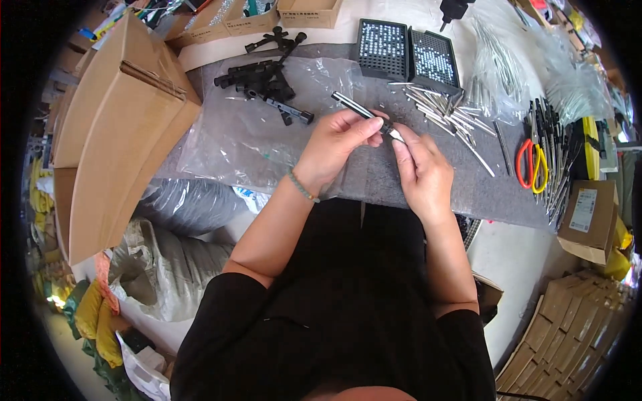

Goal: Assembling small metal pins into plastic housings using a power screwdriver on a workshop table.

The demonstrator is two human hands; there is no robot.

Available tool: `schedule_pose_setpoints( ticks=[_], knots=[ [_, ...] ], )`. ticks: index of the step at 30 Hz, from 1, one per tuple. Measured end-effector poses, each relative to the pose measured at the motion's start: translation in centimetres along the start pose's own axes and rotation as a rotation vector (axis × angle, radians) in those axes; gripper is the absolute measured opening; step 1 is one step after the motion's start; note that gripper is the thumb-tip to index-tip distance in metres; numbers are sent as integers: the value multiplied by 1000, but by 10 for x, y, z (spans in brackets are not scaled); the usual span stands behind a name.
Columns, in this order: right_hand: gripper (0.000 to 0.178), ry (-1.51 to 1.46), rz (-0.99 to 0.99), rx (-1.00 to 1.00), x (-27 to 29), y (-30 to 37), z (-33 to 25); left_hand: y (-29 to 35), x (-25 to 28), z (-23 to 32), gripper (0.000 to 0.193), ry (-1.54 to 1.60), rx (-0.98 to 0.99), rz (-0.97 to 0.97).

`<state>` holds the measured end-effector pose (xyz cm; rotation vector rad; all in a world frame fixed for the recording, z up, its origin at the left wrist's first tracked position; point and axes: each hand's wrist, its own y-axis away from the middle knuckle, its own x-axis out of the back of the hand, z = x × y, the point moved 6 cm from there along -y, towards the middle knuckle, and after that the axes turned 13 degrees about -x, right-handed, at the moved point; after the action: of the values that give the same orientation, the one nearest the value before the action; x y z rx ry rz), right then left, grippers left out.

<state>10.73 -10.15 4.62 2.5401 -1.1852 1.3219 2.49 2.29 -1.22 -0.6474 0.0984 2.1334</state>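
Above the grey mat, my two hands meet on a slim black and silver rod (354,105), thin like a pen. Its upper end points away to the left, held tilted. My left hand (340,142) pinches the middle between thumb and fingers. At the lower, white-looking end, my right hand (422,164) closes its thumb and fingers on the rod; some of that end is hidden. Right of the hands lies a loose pile of silver metal rods (451,117). Several black jointed parts (264,79) rest on a clear plastic sheet (227,150) to the left.
Two black perforated trays (382,48) filled with small pieces sit at the back. Scissors with red and yellow handles (533,166) lie right, beside a bundle of dark rods (558,144). A clear bag of rods (496,73) is behind. A large cardboard box (110,134) borders the left.
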Motion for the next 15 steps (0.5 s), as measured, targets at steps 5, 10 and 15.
schedule_pose_setpoints(
  ticks=[5,10,15],
  knots=[
    [22,-50,31,24,-1,4,-2,7,-4,1,19,-34,-8,-33],
    [22,-139,-85,-25,-4,3,3,8,-10,7,20,-103,-50,-44],
    [18,-362,-173,-181,-2,-5,9,6,-7,5,21,-85,-36,-68]
  ],
)
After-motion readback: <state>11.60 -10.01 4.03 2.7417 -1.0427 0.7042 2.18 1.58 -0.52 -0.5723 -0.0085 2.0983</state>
